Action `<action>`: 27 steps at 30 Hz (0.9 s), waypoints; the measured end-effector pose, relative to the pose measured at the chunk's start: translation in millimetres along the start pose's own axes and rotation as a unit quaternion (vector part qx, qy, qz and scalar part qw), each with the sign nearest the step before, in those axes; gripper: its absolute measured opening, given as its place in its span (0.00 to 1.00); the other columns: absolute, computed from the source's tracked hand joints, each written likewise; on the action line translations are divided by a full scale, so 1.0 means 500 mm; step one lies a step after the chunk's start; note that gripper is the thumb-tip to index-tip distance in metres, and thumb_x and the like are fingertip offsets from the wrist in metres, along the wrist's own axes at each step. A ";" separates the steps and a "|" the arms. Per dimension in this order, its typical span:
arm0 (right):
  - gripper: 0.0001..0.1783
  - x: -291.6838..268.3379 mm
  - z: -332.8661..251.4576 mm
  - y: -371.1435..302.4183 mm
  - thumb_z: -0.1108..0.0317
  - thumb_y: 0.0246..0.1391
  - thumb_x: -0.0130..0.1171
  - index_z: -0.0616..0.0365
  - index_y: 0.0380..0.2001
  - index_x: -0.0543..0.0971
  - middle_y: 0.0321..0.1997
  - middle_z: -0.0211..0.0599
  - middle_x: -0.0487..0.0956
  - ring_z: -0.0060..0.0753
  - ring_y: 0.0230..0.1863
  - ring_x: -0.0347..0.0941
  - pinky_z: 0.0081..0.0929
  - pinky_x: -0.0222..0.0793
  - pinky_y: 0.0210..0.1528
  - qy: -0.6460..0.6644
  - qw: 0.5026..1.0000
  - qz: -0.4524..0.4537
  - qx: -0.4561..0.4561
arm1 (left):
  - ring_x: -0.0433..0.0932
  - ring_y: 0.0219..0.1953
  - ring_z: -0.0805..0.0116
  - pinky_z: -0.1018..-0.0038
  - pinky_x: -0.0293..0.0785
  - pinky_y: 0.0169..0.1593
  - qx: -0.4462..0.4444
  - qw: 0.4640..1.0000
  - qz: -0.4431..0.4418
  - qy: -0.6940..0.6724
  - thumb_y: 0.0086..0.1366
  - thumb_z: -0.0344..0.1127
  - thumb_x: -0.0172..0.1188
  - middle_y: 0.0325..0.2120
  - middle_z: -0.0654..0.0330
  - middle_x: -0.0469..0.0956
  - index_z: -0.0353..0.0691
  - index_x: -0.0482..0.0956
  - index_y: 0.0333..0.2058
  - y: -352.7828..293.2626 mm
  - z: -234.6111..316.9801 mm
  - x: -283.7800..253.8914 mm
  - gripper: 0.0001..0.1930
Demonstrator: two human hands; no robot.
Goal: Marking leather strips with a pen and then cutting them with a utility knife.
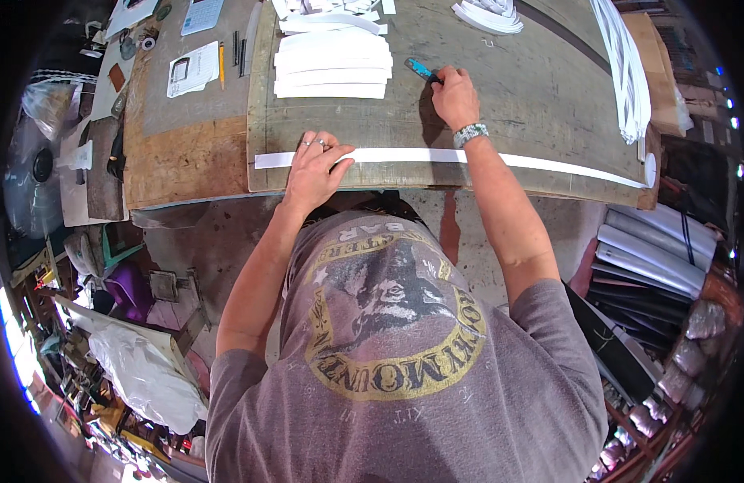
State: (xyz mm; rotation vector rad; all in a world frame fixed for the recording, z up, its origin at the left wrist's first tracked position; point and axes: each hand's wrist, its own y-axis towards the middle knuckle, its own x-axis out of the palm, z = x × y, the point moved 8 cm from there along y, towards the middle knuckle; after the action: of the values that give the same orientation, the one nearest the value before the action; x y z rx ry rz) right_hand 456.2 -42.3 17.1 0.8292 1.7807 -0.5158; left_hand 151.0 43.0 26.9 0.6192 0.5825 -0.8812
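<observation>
A long white strip (404, 155) runs along the table's near edge, its right part curving down to a small coil (650, 171). My left hand (314, 171) rests over the strip near its left end, fingers bent and thumb and forefinger closed on it. Farther off and to the right, my right hand (457, 98) has its fingers closed around the dark end of a teal utility knife (420, 68). The knife's teal part points away to the left, above the tabletop. A stack of short white strips (333, 66) lies left of the knife.
The worktable (533, 105) bears more white strips (488, 14) at the back and a long hanging bundle (627, 80) at the right. On the left stand a pencil (222, 66), paper slips (193, 71) and a calculator (202, 16). Rolls of material (653, 245) lie below right.
</observation>
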 end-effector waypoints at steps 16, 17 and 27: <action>0.33 -0.028 0.003 -0.191 0.39 0.75 0.54 0.64 0.50 0.86 0.38 0.32 0.84 0.21 0.31 0.75 0.27 0.72 0.36 0.362 0.929 0.011 0.080 | 0.74 0.47 0.56 0.61 0.74 0.53 0.005 1.000 -0.008 -0.012 0.65 0.35 0.72 0.39 0.60 0.78 0.43 0.90 0.45 0.008 0.000 0.008 0.11; 0.34 -0.027 0.011 -0.199 0.39 0.75 0.52 0.64 0.49 0.86 0.35 0.34 0.85 0.23 0.31 0.76 0.29 0.73 0.35 0.280 0.958 0.033 0.058 | 0.74 0.47 0.56 0.61 0.74 0.53 0.007 1.000 -0.014 -0.013 0.65 0.35 0.72 0.39 0.60 0.78 0.43 0.90 0.45 0.006 0.001 0.009 0.11; 0.17 -0.012 -0.187 -0.396 0.63 0.76 0.52 0.67 0.47 0.83 0.41 0.58 0.82 0.62 0.41 0.81 0.47 0.75 0.44 0.369 0.929 0.024 -0.007 | 0.73 0.47 0.56 0.61 0.74 0.52 0.008 1.000 -0.017 0.001 0.64 0.35 0.73 0.39 0.60 0.77 0.44 0.90 0.44 0.006 0.002 0.006 0.11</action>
State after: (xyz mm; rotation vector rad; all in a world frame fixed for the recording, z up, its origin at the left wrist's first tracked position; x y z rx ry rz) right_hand 250.9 -111.8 46.9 1.1497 2.4302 -0.1504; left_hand 155.4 42.3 26.4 0.6263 0.5895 -0.9188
